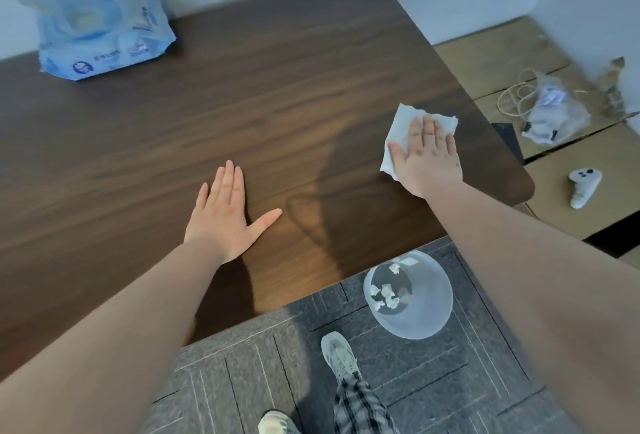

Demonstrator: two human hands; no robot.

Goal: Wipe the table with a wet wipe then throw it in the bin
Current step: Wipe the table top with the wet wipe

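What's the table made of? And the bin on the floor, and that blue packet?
Table: looks like dark wood or wood-look laminate; grain lines show, smooth with a slight sheen.
Bin: seems to be translucent plastic; crumpled wipes show through.
Blue packet: probably soft plastic film, crinkled and glossy.

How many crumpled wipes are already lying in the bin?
About 4 in the bin on the floor: one high against the far wall, three clustered at the bottom. More may be hidden where they overlap.

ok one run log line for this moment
phase: wiping | right hand: flat on wet wipe | left hand: flat on table | bin: floor
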